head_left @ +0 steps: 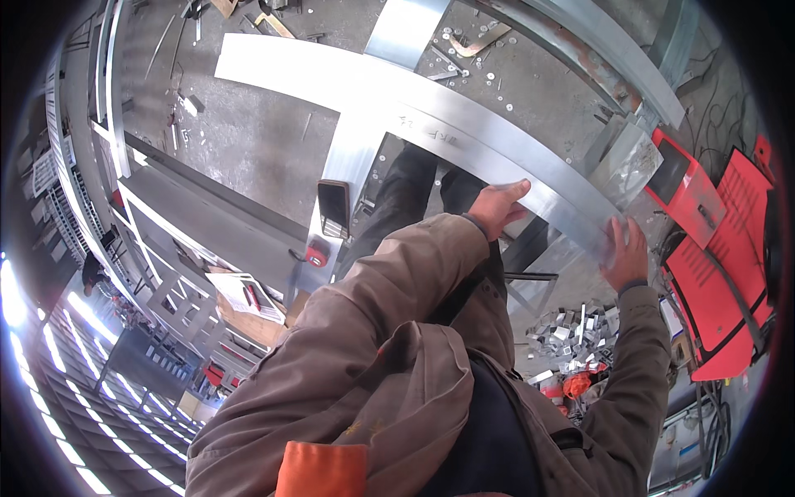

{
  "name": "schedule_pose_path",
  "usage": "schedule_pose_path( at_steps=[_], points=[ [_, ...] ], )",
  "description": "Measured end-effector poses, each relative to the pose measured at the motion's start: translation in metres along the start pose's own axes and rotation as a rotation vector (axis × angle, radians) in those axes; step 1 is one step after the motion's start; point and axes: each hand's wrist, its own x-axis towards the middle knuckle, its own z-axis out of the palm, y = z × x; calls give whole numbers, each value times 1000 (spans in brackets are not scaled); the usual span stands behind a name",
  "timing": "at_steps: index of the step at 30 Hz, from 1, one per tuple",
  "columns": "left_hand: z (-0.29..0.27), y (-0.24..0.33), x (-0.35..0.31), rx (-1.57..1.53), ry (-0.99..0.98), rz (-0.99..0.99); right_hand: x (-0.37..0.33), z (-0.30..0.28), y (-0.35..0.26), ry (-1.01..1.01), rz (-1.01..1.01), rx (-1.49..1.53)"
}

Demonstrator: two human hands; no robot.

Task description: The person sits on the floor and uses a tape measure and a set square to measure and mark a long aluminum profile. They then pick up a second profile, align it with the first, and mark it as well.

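Two hands on one long silver metal profile (431,103) — left hand (499,207) gripping its near edge, right hand (627,253) clasped around its end. Profile lies across two other metal bars (406,29); one red machine (720,240) at right.

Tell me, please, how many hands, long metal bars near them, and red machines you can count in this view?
Hands on the bar: 2, the left hand and the right hand
Long flat metal bars: 2, the held bar and the crossing bar under it
Red machines: 2, one smaller and one larger
Total: 6
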Motion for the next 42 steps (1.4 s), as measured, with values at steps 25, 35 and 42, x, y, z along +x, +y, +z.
schedule_pose_path(
  at_steps=[25,35,42],
  points=[
    [-107,96,-14,-42,62,184,290,-64,-233,34,88,496],
    [-97,79,-14,-104,208,252,256,-68,-226,361,33,358],
    [-102,73,-24,-65,212,185,239,-57,-217,559,-149,201]
  ],
)
